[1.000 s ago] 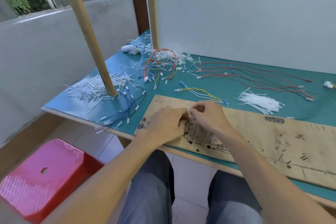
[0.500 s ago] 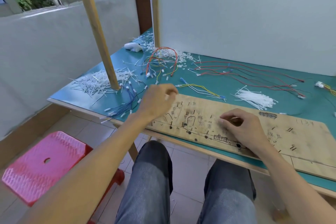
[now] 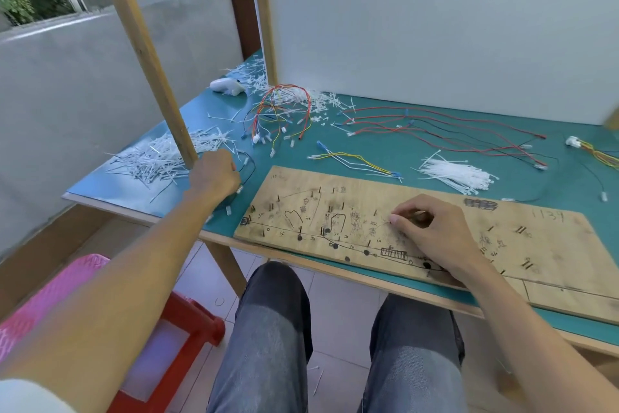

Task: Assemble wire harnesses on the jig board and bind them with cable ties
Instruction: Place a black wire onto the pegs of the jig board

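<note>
Front edge of table: the jig board point(image 3: 536, 245) lies lengthwise along it, covered in pen marks. I see no wire laid on it, so I judge routing for this harness has not begun.
Right hand point(image 3: 432, 235): the heel rests near the middle of the board, fingers curled, thumb tip against forefinger. Whether anything is pinched there is too small to tell. It probably steadies the board.
Left hand point(image 3: 214, 174): it reaches to the left edge at the foot of the wooden post point(image 3: 150, 54), fingers curled down over the dark wires point(image 3: 249, 168). The back of the hand hides the grip, so I cannot tell if it has closed. I read it as fetching the next wire.
Stock: cable ties point(image 3: 459, 176) sit bundled just behind the board, handy for binding. The yellow and white wires point(image 3: 355, 159) lie beside them, and the red wires point(image 3: 435, 124) are nearer the back edge.
Waste: tie offcuts point(image 3: 157, 161) are heaped round the post, clear of the board.
Surface: a flat green mat point(image 3: 207, 117) covers the wooden table.
Room: a white panel point(image 3: 435, 20) closes the back edge, and a window and grey wall are to the left. A red stool point(image 3: 187, 322) stands on the tiled floor below the front left corner.
</note>
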